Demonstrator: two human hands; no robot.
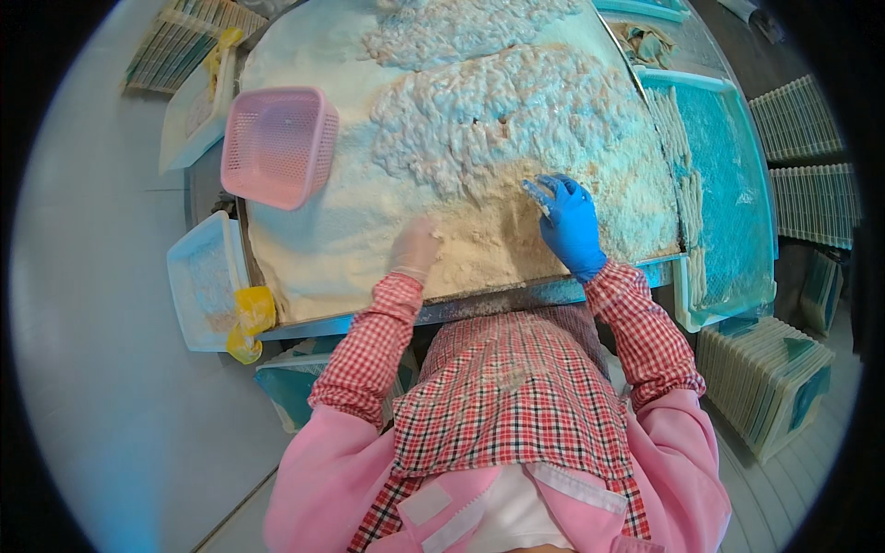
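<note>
A broad table is covered with pale breadcrumbs, and a large heap of wet, pinkish-white raw strips lies on them. My left hand, in a pale thin glove, is low over the crumbs near the table's front edge. Its fingers are smeared by motion. Just past the lower edge of the heap, my right hand wears a blue glove. Its crumb-dusted fingers are bent together around something small and pale that I cannot make out. Crumb-coated strips lie in a row along the near side of a blue-green tray at the right.
A pink perforated basket stands on the table's left part. Beside the table at left is a white tub with a yellow bag at its rim. Stacked trays stand at the right, more at the far left.
</note>
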